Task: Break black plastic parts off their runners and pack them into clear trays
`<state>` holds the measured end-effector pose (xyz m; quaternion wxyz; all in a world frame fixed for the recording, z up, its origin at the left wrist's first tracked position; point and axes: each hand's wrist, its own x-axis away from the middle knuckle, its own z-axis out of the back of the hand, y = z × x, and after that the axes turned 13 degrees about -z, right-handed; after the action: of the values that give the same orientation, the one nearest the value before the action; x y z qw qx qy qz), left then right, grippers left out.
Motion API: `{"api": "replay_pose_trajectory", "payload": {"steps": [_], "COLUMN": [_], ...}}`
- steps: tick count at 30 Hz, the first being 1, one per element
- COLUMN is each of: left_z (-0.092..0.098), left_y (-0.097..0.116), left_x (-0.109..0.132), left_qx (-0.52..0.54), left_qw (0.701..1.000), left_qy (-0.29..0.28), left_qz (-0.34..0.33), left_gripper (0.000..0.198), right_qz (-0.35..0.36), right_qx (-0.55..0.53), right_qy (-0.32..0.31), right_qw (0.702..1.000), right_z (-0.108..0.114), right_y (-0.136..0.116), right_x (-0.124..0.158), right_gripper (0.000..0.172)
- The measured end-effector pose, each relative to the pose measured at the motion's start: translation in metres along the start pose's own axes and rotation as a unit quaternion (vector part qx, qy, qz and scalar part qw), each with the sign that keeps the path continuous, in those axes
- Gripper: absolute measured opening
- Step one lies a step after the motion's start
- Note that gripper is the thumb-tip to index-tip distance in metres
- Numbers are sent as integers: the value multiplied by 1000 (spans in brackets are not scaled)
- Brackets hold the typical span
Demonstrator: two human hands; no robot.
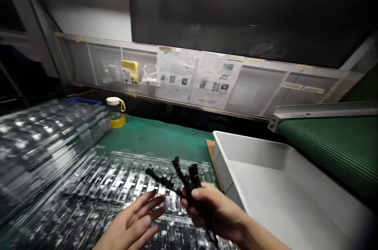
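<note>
My right hand [211, 206] is closed around several slim black plastic parts [193, 181], which fan out above the thumb; one end hangs below the palm. Their exact kind I cannot make out. Just to the left, my left hand [136, 218] is open with its fingers spread and nothing in them. Both hands are over a clear plastic tray [118, 159] with rows of narrow slots. Dark pieces lie in many of the slots toward the front, blurred by motion.
Stacked clear trays [53, 136] rise at the left. A white bin [265, 179] stands at the right, beside a green ribbed conveyor belt [333, 155]. A cup with a yellow base [116, 112] is on the green mat [153, 134]. Printed sheets [191, 80] hang behind.
</note>
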<state>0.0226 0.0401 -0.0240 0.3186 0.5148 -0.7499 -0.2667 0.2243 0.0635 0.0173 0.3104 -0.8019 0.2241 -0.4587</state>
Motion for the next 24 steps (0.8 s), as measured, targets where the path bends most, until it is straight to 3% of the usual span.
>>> {"api": "replay_pose_trajectory", "payload": {"steps": [1, 3, 6, 8, 10, 13, 16, 18, 21, 24], "left_z": [-5, -7, 1, 7, 8, 3, 1, 2, 5, 3], "left_y": [1, 6, 17, 23, 26, 22, 14, 10, 9, 12], "left_x": [-1, -3, -1, 2, 6, 11, 10, 8, 7, 8], "left_qx": [60, 144, 140, 94, 40, -6, 2, -9, -37, -27], "left_qw": [998, 989, 983, 979, 974, 982, 990, 987, 983, 987], "left_qy": [1, 15, 96, 160, 194, 164, 118, 132, 150, 129], "left_qz": [-8, -31, -65, -88, -105, -95, -84, -93, -98, -88], "left_gripper": [41, 31, 11, 10, 12, 17, 20, 22, 23, 23], "right_qz": [-34, -72, -73, -54, -56, -105, -116, -88, -9, 20], "right_qx": [-30, -17, 52, 62, 29, -15, 41, 149, 311, 340], "right_qy": [-59, -102, -61, -13, -6, -55, -92, -47, 86, 111], "right_qw": [997, 992, 994, 997, 998, 993, 988, 984, 947, 934], "right_z": [-11, -28, -42, -48, -53, -57, -58, -57, -54, -51], "right_y": [7, 14, 16, 15, 17, 25, 33, 33, 26, 21], "right_x": [-7, -19, -30, -36, -41, -51, -56, -54, -44, -35], "right_gripper": [15, 13, 8, 5, 5, 12, 20, 22, 25, 31]}}
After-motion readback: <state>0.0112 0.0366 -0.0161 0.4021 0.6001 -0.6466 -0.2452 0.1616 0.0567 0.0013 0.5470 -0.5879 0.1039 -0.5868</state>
